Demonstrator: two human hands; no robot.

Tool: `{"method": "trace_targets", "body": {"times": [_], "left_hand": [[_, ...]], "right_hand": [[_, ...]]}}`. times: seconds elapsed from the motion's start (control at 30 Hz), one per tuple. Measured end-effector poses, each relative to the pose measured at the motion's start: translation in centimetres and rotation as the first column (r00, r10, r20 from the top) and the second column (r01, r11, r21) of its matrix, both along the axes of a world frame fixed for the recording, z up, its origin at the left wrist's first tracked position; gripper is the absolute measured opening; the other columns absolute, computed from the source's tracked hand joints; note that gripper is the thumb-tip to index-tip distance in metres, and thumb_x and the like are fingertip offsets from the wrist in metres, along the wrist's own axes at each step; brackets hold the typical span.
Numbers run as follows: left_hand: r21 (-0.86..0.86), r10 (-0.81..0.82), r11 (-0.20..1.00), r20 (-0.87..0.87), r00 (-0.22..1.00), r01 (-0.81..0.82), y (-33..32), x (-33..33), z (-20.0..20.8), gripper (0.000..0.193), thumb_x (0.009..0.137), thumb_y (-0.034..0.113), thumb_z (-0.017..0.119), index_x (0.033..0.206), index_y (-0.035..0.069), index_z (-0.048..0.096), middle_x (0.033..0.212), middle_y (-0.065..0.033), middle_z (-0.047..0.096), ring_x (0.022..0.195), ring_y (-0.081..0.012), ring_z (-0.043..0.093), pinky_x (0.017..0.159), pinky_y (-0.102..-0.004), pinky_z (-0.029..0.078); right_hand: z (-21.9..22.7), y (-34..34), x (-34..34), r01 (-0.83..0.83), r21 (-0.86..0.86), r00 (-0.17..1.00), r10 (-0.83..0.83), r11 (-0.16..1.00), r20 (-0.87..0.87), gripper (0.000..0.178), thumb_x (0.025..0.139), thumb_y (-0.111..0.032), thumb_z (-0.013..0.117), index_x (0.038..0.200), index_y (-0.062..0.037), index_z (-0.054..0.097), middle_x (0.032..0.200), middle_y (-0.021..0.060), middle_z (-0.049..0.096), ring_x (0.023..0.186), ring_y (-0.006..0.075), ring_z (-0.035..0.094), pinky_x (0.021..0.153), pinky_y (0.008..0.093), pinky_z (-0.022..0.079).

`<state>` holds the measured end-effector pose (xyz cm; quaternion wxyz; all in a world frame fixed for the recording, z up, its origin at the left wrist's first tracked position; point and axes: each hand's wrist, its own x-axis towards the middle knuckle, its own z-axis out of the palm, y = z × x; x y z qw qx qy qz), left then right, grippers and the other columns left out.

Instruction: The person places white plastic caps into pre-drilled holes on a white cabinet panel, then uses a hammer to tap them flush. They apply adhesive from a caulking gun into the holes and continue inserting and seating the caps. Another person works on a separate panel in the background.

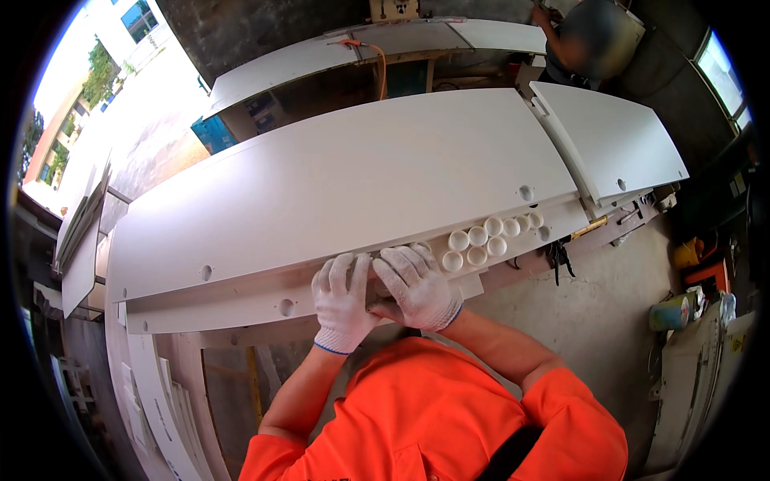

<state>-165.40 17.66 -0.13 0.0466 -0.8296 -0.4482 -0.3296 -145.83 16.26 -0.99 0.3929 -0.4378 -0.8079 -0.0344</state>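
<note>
A long white panel (345, 176) with round holes near its front edge lies on another white panel (224, 303), which sticks out toward me. My left hand (343, 301), in a white knit glove, has its bent fingers at the upper panel's front edge. Close beside it, my right hand (417, 289), gloved the same way, also curls its fingers at that edge. Both appear closed on the edge; the fingertips and whatever lies beneath the palms are partly hidden. Several round white plastic cups (476, 256) stand on the lower panel just right of my right hand.
More white panels (618, 144) are stacked at the right, with a black clamp (559, 258) below them. Behind is a workbench (281, 68) with an orange hose (382, 68). Another person (589, 44) works at the far right. Cans (670, 313) stand at the right.
</note>
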Motion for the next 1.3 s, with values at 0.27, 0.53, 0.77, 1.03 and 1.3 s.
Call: {"method": "trace_targets", "body": {"times": [0.27,0.53,0.77,1.03,1.3], "left_hand": [[-0.004,-0.103,0.995,0.042,0.994,0.103,0.8,-0.6,-0.1,0.076,0.070,0.028,0.084,0.140,0.008,0.065,0.140,-0.0146,0.065,0.124,-0.0372,0.065,0.100,-0.0526,0.052],[-0.024,-0.119,0.993,-0.049,0.992,0.118,1.0,-1.0,0.5,0.072,0.075,0.029,0.080,0.142,0.007,0.066,0.135,-0.0123,0.070,0.118,-0.0364,0.069,0.096,-0.0510,0.055],[-0.136,-0.250,0.960,-0.018,0.968,0.246,2.5,-2.0,1.5,0.077,0.070,0.026,0.086,0.142,0.007,0.065,0.134,-0.0132,0.070,0.116,-0.0363,0.071,0.092,-0.0480,0.060],[-0.177,-0.274,0.941,0.104,0.956,0.289,2.9,-2.2,1.3,0.067,0.073,0.023,0.088,0.135,0.008,0.066,0.129,-0.0140,0.070,0.108,-0.0356,0.075,0.084,-0.0461,0.064],[-0.316,-0.256,0.915,0.033,0.966,0.253,3.1,-2.4,2.2,0.063,0.076,0.019,0.083,0.136,0.011,0.067,0.122,-0.0132,0.069,0.103,-0.0351,0.075,0.077,-0.0477,0.063]], "right_hand": [[-0.7,0.1,-1.1,0.055,0.087,0.998,-0.055,0.995,0.002,0.084,0.080,-0.056,0.086,0.140,-0.0005,0.066,0.137,0.0172,0.067,0.124,0.0372,0.066,0.108,0.0571,0.051],[0.4,-0.1,-1.5,0.171,0.078,0.984,-0.166,0.982,-0.069,0.080,0.082,-0.063,0.082,0.134,-0.0033,0.069,0.131,0.0141,0.067,0.121,0.0350,0.065,0.104,0.0554,0.048],[0.4,-0.1,-2.8,0.247,0.069,0.966,-0.240,0.966,-0.100,0.078,0.077,-0.061,0.086,0.127,-0.0034,0.070,0.120,0.0108,0.070,0.111,0.0329,0.067,0.099,0.0549,0.049],[0.1,0.2,-4.0,0.267,0.001,0.948,-0.262,0.964,-0.180,0.061,0.080,-0.052,0.086,0.118,-0.0058,0.073,0.107,0.0080,0.075,0.098,0.0318,0.069,0.090,0.0506,0.049],[0.3,0.0,-4.7,0.335,-0.004,0.935,-0.333,0.942,-0.125,0.058,0.084,-0.050,0.082,0.118,-0.0047,0.073,0.102,0.0122,0.075,0.092,0.0350,0.070,0.088,0.0498,0.051]]}}
